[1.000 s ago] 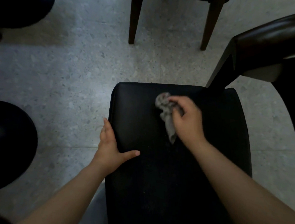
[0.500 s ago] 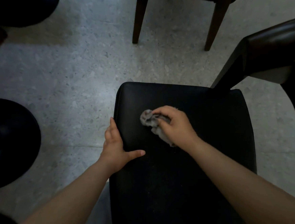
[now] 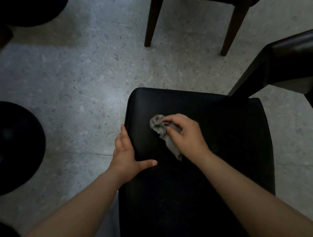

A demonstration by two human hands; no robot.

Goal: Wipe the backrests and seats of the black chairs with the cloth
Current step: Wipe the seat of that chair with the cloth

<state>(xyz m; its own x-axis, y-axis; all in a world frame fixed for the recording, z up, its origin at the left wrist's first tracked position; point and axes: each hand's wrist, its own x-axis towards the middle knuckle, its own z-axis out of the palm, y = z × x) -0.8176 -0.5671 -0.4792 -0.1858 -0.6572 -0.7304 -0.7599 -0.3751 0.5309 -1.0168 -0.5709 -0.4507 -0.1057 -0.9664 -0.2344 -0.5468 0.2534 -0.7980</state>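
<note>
Grey cloth (image 3: 157, 124) slid leftward on seat (image 3: 228, 131) — right hand (image 3: 188, 134) gripping.

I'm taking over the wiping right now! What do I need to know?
Left hand: open, resting on the left edge of the black padded chair seat.
Right hand: grips the crumpled grey cloth, pressed on the seat.
Done: seat wipe begun; how much is clean cannot be told.
Left: rest of seat, its dark glossy backrest, then the brown-legged chair beyond.
</note>
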